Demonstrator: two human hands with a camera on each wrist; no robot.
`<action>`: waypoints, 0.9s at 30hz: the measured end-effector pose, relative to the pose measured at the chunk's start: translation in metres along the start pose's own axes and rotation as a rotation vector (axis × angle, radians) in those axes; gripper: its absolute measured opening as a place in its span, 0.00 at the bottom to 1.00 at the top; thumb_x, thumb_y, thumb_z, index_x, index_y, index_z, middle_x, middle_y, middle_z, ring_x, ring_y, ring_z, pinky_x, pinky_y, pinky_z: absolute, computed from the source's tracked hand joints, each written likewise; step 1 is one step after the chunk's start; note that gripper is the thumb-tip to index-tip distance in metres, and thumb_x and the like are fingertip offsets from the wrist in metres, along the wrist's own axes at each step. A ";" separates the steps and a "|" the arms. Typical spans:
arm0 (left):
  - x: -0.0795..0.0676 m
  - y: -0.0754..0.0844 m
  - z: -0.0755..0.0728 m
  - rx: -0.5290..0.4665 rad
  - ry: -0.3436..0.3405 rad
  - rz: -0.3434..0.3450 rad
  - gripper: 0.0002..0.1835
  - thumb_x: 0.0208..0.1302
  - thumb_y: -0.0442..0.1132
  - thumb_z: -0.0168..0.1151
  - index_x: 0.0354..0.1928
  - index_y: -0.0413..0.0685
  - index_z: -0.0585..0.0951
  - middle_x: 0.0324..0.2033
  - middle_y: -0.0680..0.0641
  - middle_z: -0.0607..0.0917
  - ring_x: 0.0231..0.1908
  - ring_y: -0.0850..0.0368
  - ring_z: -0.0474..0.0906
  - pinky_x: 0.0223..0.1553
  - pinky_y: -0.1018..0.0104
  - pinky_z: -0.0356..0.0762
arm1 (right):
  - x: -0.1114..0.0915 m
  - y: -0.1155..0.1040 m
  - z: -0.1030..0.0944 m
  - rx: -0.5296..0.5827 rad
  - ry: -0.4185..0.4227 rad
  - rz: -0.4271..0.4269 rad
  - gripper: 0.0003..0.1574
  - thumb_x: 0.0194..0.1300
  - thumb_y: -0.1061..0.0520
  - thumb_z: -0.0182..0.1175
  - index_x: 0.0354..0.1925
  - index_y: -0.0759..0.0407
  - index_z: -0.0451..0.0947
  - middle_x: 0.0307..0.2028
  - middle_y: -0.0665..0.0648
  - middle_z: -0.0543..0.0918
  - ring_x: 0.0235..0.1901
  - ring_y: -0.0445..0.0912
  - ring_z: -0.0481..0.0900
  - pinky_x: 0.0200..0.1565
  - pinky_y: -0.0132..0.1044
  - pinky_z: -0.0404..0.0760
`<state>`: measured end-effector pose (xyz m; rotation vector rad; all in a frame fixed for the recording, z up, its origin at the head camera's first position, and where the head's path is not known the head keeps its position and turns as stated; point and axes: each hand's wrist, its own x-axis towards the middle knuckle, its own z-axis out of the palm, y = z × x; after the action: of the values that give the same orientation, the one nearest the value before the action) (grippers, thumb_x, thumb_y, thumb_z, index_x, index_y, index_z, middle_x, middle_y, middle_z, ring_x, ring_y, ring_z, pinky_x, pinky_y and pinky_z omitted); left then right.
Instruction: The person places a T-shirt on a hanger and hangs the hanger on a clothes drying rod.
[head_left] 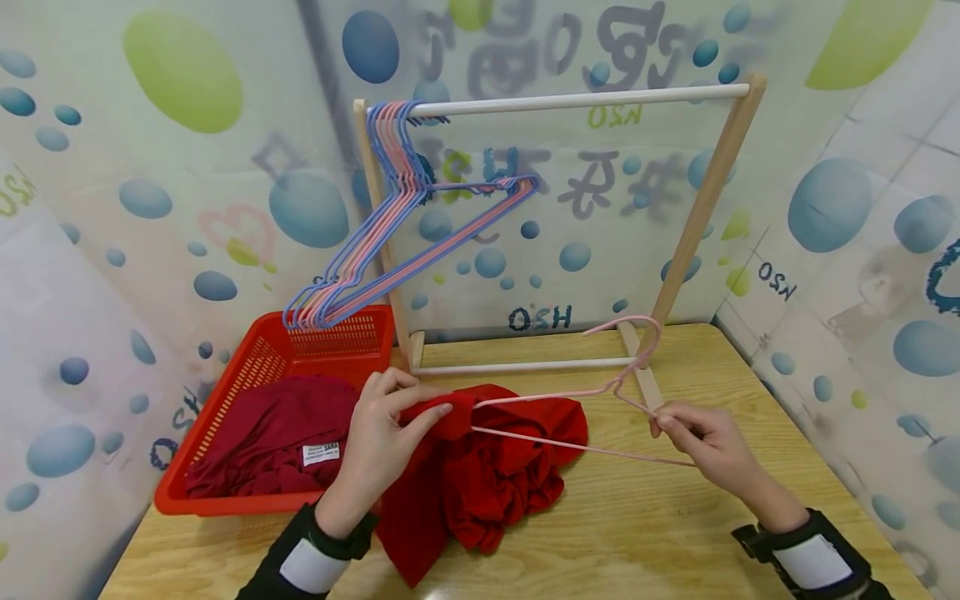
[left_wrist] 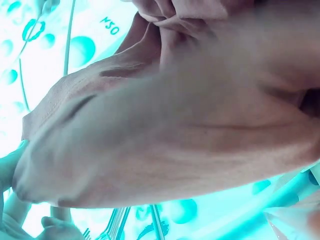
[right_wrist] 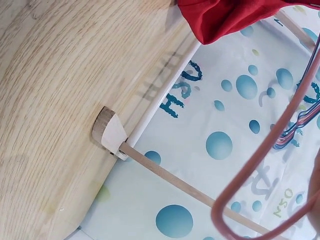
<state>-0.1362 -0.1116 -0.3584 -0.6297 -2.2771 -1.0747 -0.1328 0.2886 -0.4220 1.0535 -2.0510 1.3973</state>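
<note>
My left hand (head_left: pixel 375 442) pinches the edge of a red garment (head_left: pixel 510 475) between thumb and fingers. The garment lies bunched on the table, its lower part trailing toward the front. Out to the right, my right hand (head_left: pixel 708 446) grips one end of a pink hanger (head_left: pixel 583 448), whose hook points up and away. The hanger's other end runs into the cloth by the left hand, where it is hidden. In the right wrist view the hanger (right_wrist: pixel 260 150) crosses close to the camera. Blurred cloth (left_wrist: pixel 125 140) fills much of the left wrist view.
Left of the garment stands a red basket (head_left: pixel 176 483) with a dark red garment (head_left: pixel 277 433) inside. Behind stands a wooden rack with a white rail (head_left: pixel 585 102). Several blue and pink hangers (head_left: pixel 405 187) hang at its left end, partly over the basket.
</note>
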 end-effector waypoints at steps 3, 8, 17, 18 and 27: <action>-0.001 -0.001 0.001 0.012 0.003 0.016 0.11 0.48 0.40 0.75 0.37 0.56 0.90 0.31 0.61 0.75 0.36 0.65 0.64 0.29 0.69 0.61 | 0.002 -0.001 0.002 0.003 -0.005 -0.004 0.25 0.62 0.82 0.46 0.35 0.56 0.78 0.16 0.46 0.63 0.15 0.32 0.55 0.15 0.22 0.56; -0.001 0.001 0.002 -0.041 -0.026 -0.009 0.09 0.50 0.39 0.74 0.36 0.54 0.90 0.32 0.64 0.78 0.37 0.66 0.68 0.30 0.69 0.69 | 0.004 -0.003 0.005 -0.024 -0.005 -0.011 0.23 0.62 0.81 0.47 0.34 0.57 0.78 0.16 0.45 0.63 0.15 0.31 0.56 0.15 0.22 0.56; -0.004 0.003 0.007 -0.087 -0.065 0.000 0.07 0.51 0.40 0.73 0.35 0.55 0.89 0.31 0.66 0.82 0.35 0.68 0.73 0.31 0.70 0.72 | 0.008 0.001 0.010 -0.056 -0.014 -0.040 0.21 0.63 0.78 0.50 0.34 0.55 0.78 0.17 0.45 0.64 0.16 0.30 0.57 0.17 0.22 0.58; -0.004 0.003 0.008 -0.089 -0.063 0.005 0.07 0.51 0.39 0.73 0.35 0.54 0.89 0.30 0.66 0.82 0.35 0.68 0.73 0.31 0.70 0.73 | 0.009 0.000 0.010 -0.061 -0.010 -0.039 0.21 0.63 0.78 0.51 0.34 0.55 0.79 0.17 0.44 0.64 0.16 0.30 0.57 0.17 0.22 0.58; -0.006 0.004 0.009 -0.056 -0.087 0.013 0.08 0.50 0.39 0.74 0.35 0.53 0.89 0.30 0.63 0.84 0.35 0.68 0.76 0.54 0.61 0.70 | 0.019 -0.011 0.015 -0.080 0.011 -0.058 0.18 0.64 0.77 0.50 0.33 0.57 0.78 0.19 0.45 0.67 0.16 0.31 0.57 0.17 0.23 0.58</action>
<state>-0.1319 -0.1038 -0.3648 -0.7257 -2.3205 -1.1288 -0.1351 0.2658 -0.4084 1.0605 -2.0344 1.2790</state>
